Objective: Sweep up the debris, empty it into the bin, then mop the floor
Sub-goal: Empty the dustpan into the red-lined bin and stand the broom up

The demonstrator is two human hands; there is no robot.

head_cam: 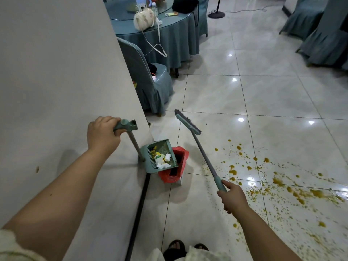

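Presently, item by item.

- **Left hand** (104, 135): fingers wrapped round the top grip of the dustpan's long handle, close against the wall (56, 72).
- **Right hand** (232, 197): clenched round the butt end of the broom's pole, well apart from the left.
- **Dustpan** (163, 146): hung from its handle and tilted, with its right edge overlapping the bin's rim.
- **Debris** (160, 163): white tissue and yellow scraps, lying in the pan and not yet in the bin.
- **Bin** (169, 178): small and red-lined, on the floor at the foot of the wall's corner.
- **Broom** (188, 122): head lifted clear of the floor, beyond the bin.
- **Floor** (244, 81): glossy tile.
- **Orange spill** (282, 187): spattered wide to the right of the bin, and it looks wet.

Hazards, as I judge them:

- The pan is about as broad as the bin's mouth. A quick tip could drop tissue over the rim onto the floor.
- The light bin might topple if the pan's edge knocks it.
- The raised broom, held one-handed at its far end, could swing into the bin.
- A step to the right onto the spill risks a slip, and would track orange across clean tile before mopping.
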